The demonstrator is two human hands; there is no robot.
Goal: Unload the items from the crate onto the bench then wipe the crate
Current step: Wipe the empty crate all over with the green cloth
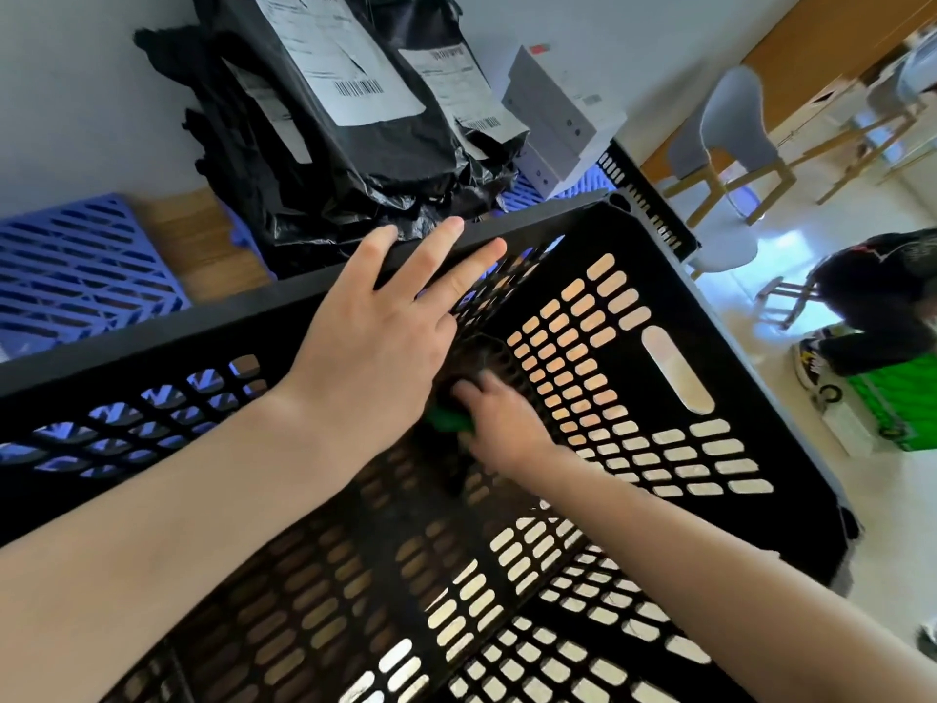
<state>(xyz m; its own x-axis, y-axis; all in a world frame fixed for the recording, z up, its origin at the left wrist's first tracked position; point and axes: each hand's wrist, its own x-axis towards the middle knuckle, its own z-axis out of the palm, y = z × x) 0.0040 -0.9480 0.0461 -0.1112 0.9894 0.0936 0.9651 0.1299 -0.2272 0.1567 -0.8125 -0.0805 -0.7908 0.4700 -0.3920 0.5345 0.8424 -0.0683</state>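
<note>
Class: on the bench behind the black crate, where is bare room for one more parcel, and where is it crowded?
Bare: the wooden strip between the blue slatted panel and the black parcels. Crowded: parcels and grey boxes fill the rest behind the crate.

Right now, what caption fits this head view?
Left hand on the rim of a black crate, right hand holding a green thing inside.

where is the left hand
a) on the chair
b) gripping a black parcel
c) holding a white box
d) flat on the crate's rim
d: the left hand lies with straight fingers across the black crate's rim; the right hand is down inside by something green.
</note>
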